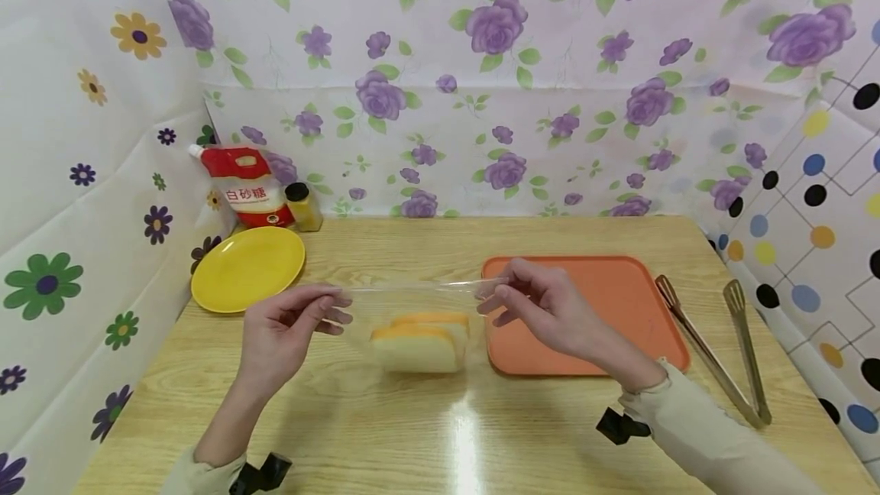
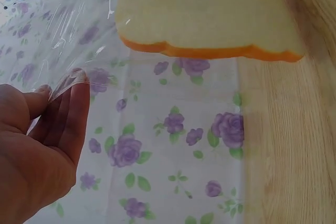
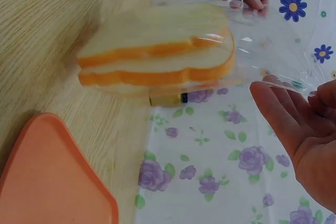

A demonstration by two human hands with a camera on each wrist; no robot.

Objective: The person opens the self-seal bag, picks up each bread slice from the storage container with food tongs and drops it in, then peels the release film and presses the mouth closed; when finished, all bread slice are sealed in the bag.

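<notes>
In the head view, my left hand [image 1: 285, 333] and right hand [image 1: 553, 312] stretch the upper edge of a clear plastic bag [image 1: 412, 287] between them. Each hand pinches one end between thumb and fingers. Below that edge, bread slices [image 1: 418, 350] with orange-brown crusts stand together inside the bag, low over the table. In the right wrist view, the film [image 3: 273, 43] runs from around the slices [image 3: 157, 51] up to both hands. The left wrist view has my left thumb and fingertips gripping the film [image 2: 86, 30], beside the broad face of one slice [image 2: 205, 11].
An orange tray [image 1: 605, 327] lies to the right on the wooden table [image 1: 385, 434], with metal tongs [image 1: 715, 357] beyond it. At back left are a yellow plate [image 1: 247, 270], a red and white sugar pouch [image 1: 247, 186] and a black-capped yellow jar [image 1: 304, 208]. Patterned cloth surrounds the table.
</notes>
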